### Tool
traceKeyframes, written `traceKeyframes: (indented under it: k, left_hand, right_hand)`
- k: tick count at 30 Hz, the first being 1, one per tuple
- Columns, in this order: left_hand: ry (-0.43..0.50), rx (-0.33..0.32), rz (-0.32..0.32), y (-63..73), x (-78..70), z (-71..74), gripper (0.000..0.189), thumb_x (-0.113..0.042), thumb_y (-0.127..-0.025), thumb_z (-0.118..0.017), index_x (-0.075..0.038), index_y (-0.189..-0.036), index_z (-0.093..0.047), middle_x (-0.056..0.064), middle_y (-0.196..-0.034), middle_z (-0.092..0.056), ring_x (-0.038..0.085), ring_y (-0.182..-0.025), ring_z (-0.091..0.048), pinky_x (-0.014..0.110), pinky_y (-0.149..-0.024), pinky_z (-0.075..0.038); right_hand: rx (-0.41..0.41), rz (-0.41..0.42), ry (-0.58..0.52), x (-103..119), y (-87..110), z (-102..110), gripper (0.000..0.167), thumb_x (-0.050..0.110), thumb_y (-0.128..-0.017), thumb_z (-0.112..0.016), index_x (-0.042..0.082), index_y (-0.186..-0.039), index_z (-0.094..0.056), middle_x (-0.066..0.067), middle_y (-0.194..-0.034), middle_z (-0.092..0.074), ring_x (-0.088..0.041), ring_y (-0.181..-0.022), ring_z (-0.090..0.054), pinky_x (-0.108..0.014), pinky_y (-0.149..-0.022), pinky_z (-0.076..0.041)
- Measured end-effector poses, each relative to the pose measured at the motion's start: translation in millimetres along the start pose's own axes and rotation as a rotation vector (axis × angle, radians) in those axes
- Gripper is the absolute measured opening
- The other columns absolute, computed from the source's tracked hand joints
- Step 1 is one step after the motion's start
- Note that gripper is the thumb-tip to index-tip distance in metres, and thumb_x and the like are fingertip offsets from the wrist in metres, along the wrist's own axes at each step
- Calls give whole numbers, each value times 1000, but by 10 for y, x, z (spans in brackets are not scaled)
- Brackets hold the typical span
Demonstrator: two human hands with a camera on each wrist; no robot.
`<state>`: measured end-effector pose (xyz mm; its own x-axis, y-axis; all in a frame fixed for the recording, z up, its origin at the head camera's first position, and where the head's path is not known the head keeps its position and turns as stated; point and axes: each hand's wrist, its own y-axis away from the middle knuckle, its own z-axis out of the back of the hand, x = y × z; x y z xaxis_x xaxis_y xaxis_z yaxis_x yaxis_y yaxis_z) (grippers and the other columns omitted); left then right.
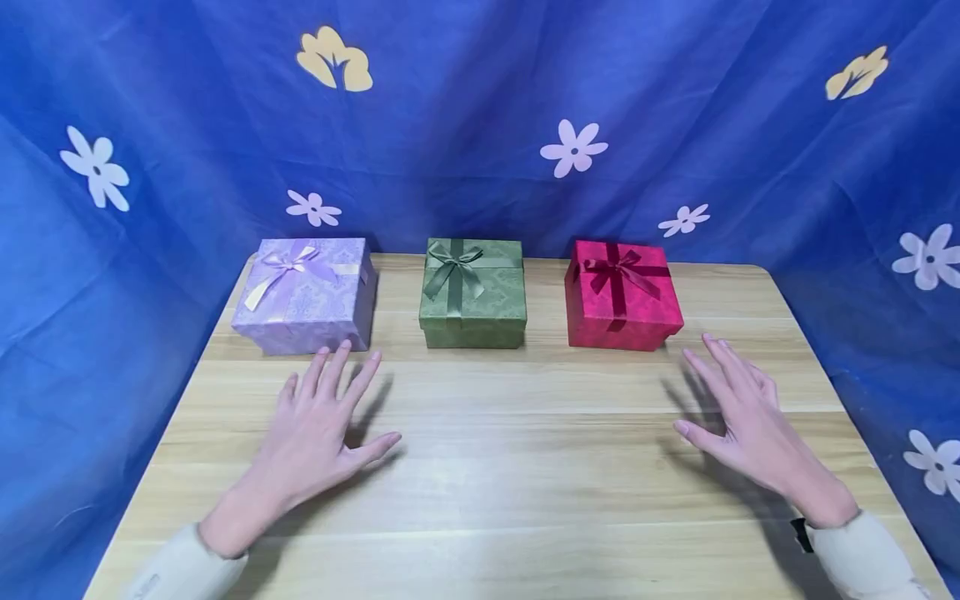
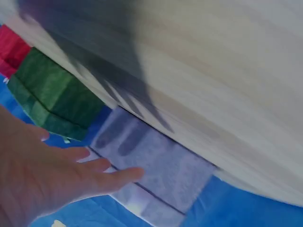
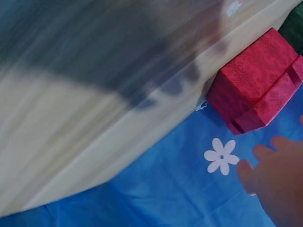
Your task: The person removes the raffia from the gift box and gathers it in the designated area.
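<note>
Cloth in blue [image 1: 465,125] hangs behind and along both sides of your pale wooden table [image 1: 525,467]. Near the far edge, spaced in a row, stand the lavender box [image 1: 322,300] on your left, the green box [image 1: 491,300] in the middle and the red box [image 1: 641,318] on your right. Your left hand [image 1: 313,437], fingers spread and holding nothing, is at the lavender box's front; I cannot tell whether its fingertips touch. Your right hand [image 1: 753,429], fingers extended and grasping nothing, hovers near the red box, apart from it. Ribbon bows [image 1: 456,263] top all three.
</note>
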<state>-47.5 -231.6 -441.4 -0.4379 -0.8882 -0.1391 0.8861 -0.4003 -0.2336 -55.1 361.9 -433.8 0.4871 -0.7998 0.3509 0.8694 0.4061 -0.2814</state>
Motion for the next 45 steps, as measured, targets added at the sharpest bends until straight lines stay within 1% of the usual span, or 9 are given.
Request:
traceKeyframes:
  k: [4,7,11,20,25,30,33,38,45]
  left_hand:
    - [119,-22,-14,-61,-166,-2,110,-70,-90,-75,-19,-175,-28,28,-168,-35,54,-151,-34,79,-107,-39]
    - [235,-34,-30,-128,-323,-1,104,-63,-92,-77,-21,-175,-29,23,-164,-43,48,-149,-40,74,-109,-40]
    - [392,-27,-62,-265,-566,3,101,-56,-94,-79,-21,-175,-29,15,-164,-48,39,-149,-45,68,-117,-37]
    - [781,128,-15,-706,-1145,-65,90,-53,-102,-74,-40,-174,-22,-4,-173,-36,25,-154,-40,66,-118,-38]
    - [984,158,-5,-1053,-1418,-178,85,-45,-105,-73,-39,-174,-25,-7,-173,-35,25,-149,-47,60,-114,-46]
    - [1194,160,72,-1439,-1654,-304,83,-36,-106,-73,-37,-174,-26,-2,-165,-44,24,-122,-62,48,-92,-61]
    - [1245,149,117,-1622,-1752,-379,82,-35,-106,-72,-37,-174,-26,2,-158,-48,23,-112,-64,45,-87,-61]
    - [1250,117,149,-1889,-1863,-511,84,-36,-106,-71,-35,-175,-23,12,-166,-39,27,-123,-59,42,-99,-55]
    - [1284,93,273,-2332,-1924,-664,86,-23,-103,-69,-25,-176,-24,23,-159,-40,26,-106,-61,41,-83,-58]
  right_hand:
    - [-35,-34,-106,-55,-15,36,99,25,-86,-88,17,-171,-38,-18,-176,-27,-43,-158,-29,-73,-120,-21]
    - [-77,-61,-212,-112,-43,53,98,10,-88,-84,18,-173,-35,-16,-175,-32,-29,-158,-32,-45,-126,-30]
    - [-148,-110,-376,-193,-92,49,90,-6,-94,-75,18,-172,-36,-8,-171,-41,-12,-149,-45,-17,-110,-41]
    - [-200,-154,-904,-368,-215,52,64,-13,-109,-42,2,-170,-31,-14,-161,-51,-21,-138,-59,-22,-100,-55]
    - [-169,-222,-990,-435,-339,30,60,-6,-112,-39,7,-170,-34,-20,-161,-49,-23,-138,-58,-26,-99,-56]
    - [-168,-273,-1074,-461,-511,-45,57,-2,-113,-38,7,-170,-35,-26,-161,-45,-27,-137,-58,-30,-100,-57]
    - [-185,-285,-1121,-478,-623,-92,59,-4,-111,-34,6,-169,-36,-25,-159,-47,-26,-134,-59,-31,-100,-57]
    - [-193,-322,-1150,-492,-796,-127,65,-5,-107,-28,9,-170,-37,-24,-158,-46,-22,-128,-60,-32,-97,-58]
    - [-144,-410,-1171,-526,-1043,-151,70,-2,-105,-28,14,-173,-29,-23,-164,-37,-24,-129,-55,-30,-91,-56]
